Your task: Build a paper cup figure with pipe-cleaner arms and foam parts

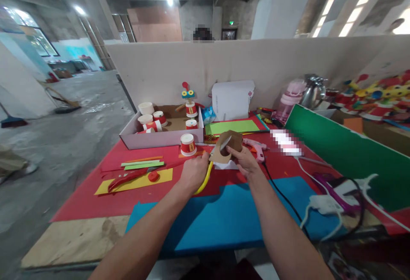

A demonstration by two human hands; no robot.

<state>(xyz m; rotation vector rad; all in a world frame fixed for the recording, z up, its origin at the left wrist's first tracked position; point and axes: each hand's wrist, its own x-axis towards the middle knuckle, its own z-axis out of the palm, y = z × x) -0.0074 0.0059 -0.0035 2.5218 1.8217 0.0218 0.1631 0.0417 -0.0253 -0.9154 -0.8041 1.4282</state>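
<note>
In my left hand (194, 173) is a pair of scissors (207, 179) with yellow handles, the fingers closed round them. A blade shows against a piece of brown cardboard (221, 155), at a curved opening in it. My right hand (244, 159) grips that cardboard by its right side, thumb and fingers pinched. Both hands are above the table, close together. Behind my left hand a red and white paper cup (188, 144) stands upside down. To the right of my right hand lies a pink glue gun (258, 148).
A white box (162, 139) with several paper cups stands at the back left. Red-handled scissors (128, 179) lie on yellow paper (166, 175). Blue sheets (192, 228) cover the front. On the right are a green board (339, 156), a power strip (326, 203) and cables.
</note>
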